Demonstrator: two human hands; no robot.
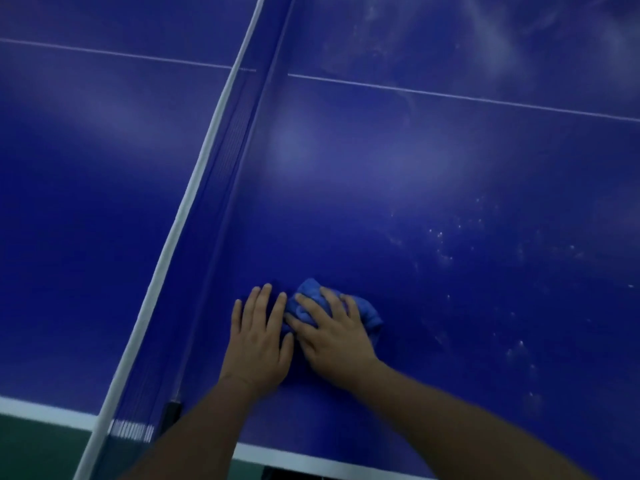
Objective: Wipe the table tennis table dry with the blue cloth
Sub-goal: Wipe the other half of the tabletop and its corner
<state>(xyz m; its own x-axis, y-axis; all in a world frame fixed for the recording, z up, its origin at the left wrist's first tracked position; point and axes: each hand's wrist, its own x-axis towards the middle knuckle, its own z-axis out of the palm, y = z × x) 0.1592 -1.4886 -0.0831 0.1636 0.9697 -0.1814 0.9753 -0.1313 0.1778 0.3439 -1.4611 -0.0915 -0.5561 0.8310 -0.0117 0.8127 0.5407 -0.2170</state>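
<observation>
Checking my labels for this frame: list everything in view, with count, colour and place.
table tennis table: one, dark blue with white lines, fills most of the view
net: one, dark mesh with white top band, runs diagonally from lower left to top centre
net clamp: one, black, at the near table edge
blue cloth: one, bunched, on the table right of the net
droplets: many, pale, right of the cloth
floor: green, lower left
left hand: flat on the table beside the cloth
right hand: pressing on the cloth
</observation>
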